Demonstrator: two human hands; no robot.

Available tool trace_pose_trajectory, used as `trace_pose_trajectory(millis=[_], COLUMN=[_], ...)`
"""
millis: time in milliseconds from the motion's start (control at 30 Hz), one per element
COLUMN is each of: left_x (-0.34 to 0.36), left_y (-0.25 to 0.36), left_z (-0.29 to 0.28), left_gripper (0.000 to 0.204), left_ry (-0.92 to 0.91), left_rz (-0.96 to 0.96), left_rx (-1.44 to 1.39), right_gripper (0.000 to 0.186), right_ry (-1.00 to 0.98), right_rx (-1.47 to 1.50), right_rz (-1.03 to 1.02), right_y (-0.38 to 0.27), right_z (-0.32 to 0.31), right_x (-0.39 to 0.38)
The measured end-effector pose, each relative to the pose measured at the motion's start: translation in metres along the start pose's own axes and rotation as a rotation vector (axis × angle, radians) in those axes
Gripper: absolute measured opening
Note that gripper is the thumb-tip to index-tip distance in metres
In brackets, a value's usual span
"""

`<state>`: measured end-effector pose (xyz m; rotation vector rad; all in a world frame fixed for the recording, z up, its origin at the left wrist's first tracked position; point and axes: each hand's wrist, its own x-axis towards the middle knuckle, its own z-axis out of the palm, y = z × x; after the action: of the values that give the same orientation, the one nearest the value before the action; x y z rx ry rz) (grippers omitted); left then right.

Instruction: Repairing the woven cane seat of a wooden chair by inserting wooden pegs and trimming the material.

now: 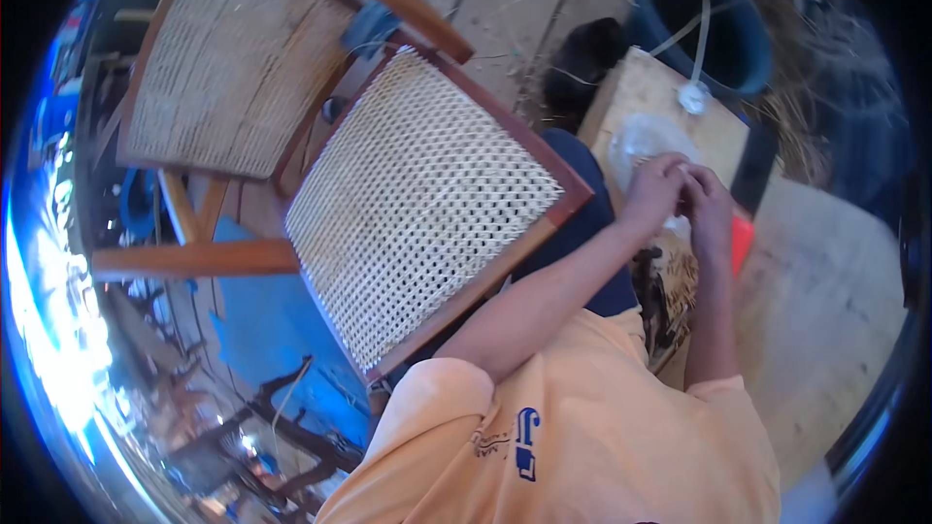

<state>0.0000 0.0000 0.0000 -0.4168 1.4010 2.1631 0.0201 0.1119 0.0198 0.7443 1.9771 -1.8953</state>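
My left hand (656, 192) and my right hand (711, 208) meet over a clear plastic bag (637, 141) on a wooden board (627, 87), both with fingers bent and pressed together at their tips. Whatever they hold is hidden. A red object (740, 241) lies just beside my right hand, and a pile of small pale pieces (676, 286) is below. To my left, a wooden chair with a woven cane seat (417, 194) rests tilted by my leg, its cane backrest (223, 58) at the upper left.
A dark bucket (748, 34) with pale strands over its rim stands behind the board, beside a black object (582, 73). A blue sheet (262, 320) and dark clutter lie at the lower left. A pale panel (830, 291) is at the right, near loose straw.
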Motion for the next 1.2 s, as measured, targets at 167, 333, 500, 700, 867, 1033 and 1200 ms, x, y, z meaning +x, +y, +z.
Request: trace_pose_trajectory(millis=[167, 333, 500, 700, 867, 1033, 1200], left_x=[-0.002, -0.006, -0.007, -0.034, -0.031, -0.004, 0.029], left_y=[0.022, 0.028, 0.062, 0.143, 0.144, 0.156, 0.159], left_z=[0.006, -0.001, -0.008, -0.111, -0.229, -0.308, -0.323], left_gripper=[0.017, 0.019, 0.02, 0.025, 0.019, 0.015, 0.015], left_ry=[0.13, 0.097, 0.179, 0.02, 0.16, 0.352, 0.373], left_rz=[0.08, 0.328, 0.286, 0.239, 0.2, 0.091, 0.029], left_rx=[0.05, 0.205, 0.07, -0.534, -0.594, -0.436, -0.232], right_gripper=[0.018, 0.016, 0.009, 0.016, 0.013, 0.007, 0.01], right_ry=[0.095, 0.203, 0.222, 0.031, -0.134, -0.232, -0.107], right_rx=[-0.132, -0.034, 0.097, 0.141, -0.15, -0.163, -0.176], right_rz=[-0.09, -0.162, -0.197, -0.319, -0.36, -0.319, -0.33], right_y=[-0.015, -0.017, -0.045, -0.095, -0.12, -0.107, -0.08], right_z=[0.017, 0.031, 0.045, 0.105, 0.215, 0.302, 0.331], right_x=[0.001, -0.003, -0.018, -0.022, -0.009, 0.043, 0.094])
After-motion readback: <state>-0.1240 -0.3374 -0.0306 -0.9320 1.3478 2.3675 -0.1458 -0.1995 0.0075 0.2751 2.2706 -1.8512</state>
